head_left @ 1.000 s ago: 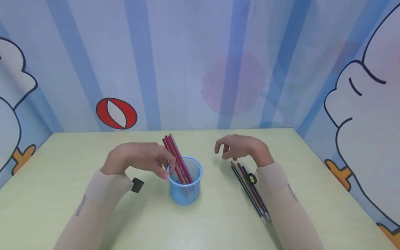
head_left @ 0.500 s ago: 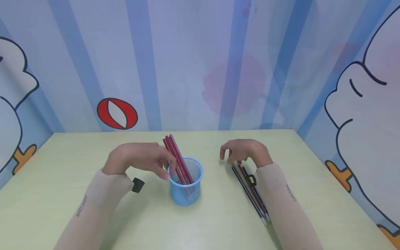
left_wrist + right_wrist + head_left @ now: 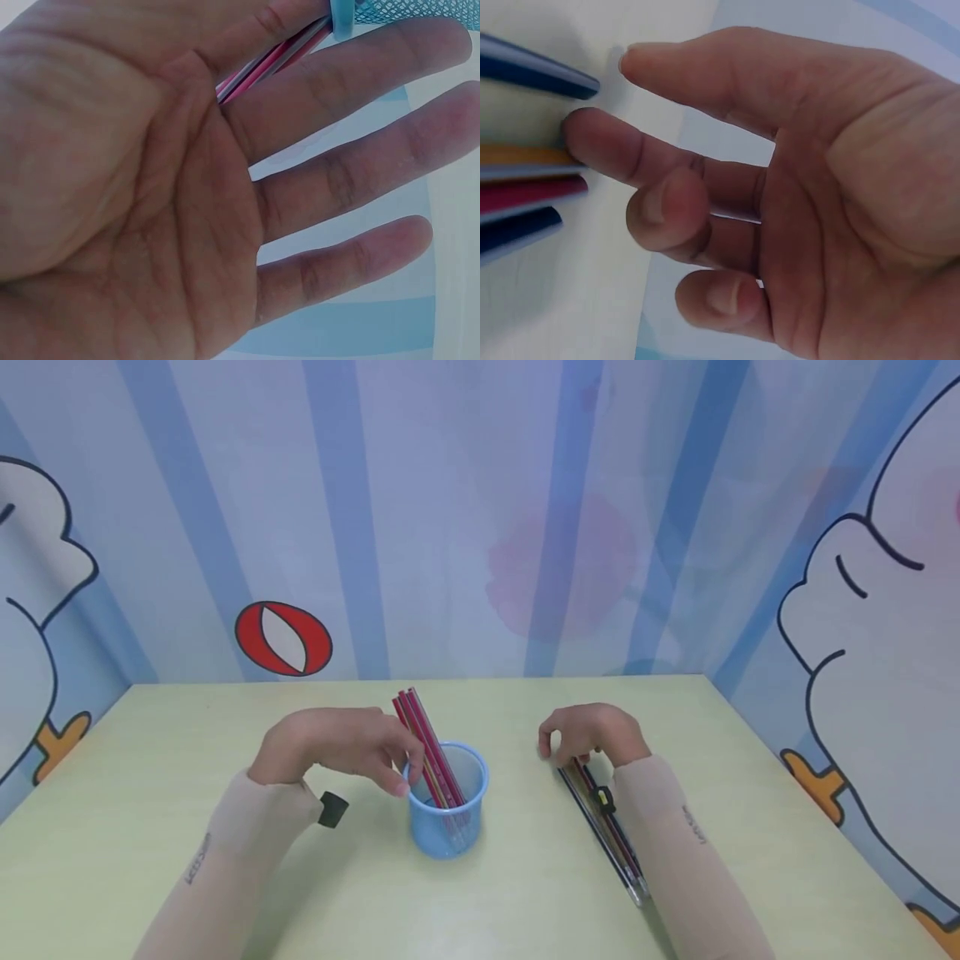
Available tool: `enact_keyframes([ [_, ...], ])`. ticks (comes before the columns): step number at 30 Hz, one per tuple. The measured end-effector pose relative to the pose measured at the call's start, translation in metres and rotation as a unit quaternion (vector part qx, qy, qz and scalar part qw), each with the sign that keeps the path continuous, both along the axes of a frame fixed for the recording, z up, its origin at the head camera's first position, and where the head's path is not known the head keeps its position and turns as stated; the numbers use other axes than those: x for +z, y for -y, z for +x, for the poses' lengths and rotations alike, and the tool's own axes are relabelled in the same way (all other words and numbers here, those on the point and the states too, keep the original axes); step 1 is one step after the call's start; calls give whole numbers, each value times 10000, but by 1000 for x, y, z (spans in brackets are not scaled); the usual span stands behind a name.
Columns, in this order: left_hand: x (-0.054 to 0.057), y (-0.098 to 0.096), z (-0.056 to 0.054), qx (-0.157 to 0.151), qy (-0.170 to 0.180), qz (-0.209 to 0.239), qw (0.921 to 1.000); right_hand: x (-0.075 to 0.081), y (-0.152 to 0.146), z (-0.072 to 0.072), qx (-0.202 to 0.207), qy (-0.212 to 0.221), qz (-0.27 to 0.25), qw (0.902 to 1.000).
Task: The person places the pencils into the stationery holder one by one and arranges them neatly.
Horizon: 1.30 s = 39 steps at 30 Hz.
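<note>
A light-blue mesh pencil cup (image 3: 446, 839) stands upright on the table, several pink-striped pencils (image 3: 431, 743) leaning in it. My left hand (image 3: 341, 742) has its thumb and a finger at the cup's near-left rim, pinching it; the left wrist view shows the other fingers stretched out. To the right lie several loose pencils (image 3: 603, 839), dark blue, red and yellow, side by side. Over their far ends hovers my right hand (image 3: 588, 731), thumb and index finger apart. In the right wrist view, the index fingertip overlaps the end of a yellow pencil (image 3: 525, 156); contact is unclear.
The pale yellow table (image 3: 187, 718) ends at a striped blue backdrop (image 3: 450, 527) with cartoon drawings. A dark square piece (image 3: 332, 809) sticks out at the left cuff, and a small black strap piece (image 3: 603, 799) at the right cuff.
My right hand has come down and slightly right and nearer, onto the far ends of the loose pencils. The left hand stays at the cup's rim.
</note>
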<state>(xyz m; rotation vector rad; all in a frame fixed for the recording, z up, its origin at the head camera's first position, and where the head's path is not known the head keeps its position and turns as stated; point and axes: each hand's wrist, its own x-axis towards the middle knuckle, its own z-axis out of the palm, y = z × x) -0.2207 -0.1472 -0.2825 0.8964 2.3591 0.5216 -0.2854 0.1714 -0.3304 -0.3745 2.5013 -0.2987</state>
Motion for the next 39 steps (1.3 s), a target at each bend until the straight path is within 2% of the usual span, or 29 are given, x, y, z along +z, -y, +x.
enact_keyframes([
  [6, 0, 0, 0, -57, -6, 29, 10000, -8, 5, -3, 98, -66, -78, 9999],
  [14, -3, 0, 1, 12, 35, 31, 10000, -19, 14, -1, 346, -336, 211, 9986],
  [20, -2, 1, 0, -27, -5, -15, 10000, -19, 19, 0, 442, -598, 333, 9967],
  [26, -2, 1, -1, 2, 24, 41, 10000, -19, 20, -3, 563, -559, 332, 9963],
  [31, -5, 1, 1, 62, 38, 99, 9999, -21, 21, -3, 737, -569, 77, 9956],
  [39, -3, 0, 1, -89, -82, 20, 9999, -15, 21, -5, 970, -671, -574, 9914],
])
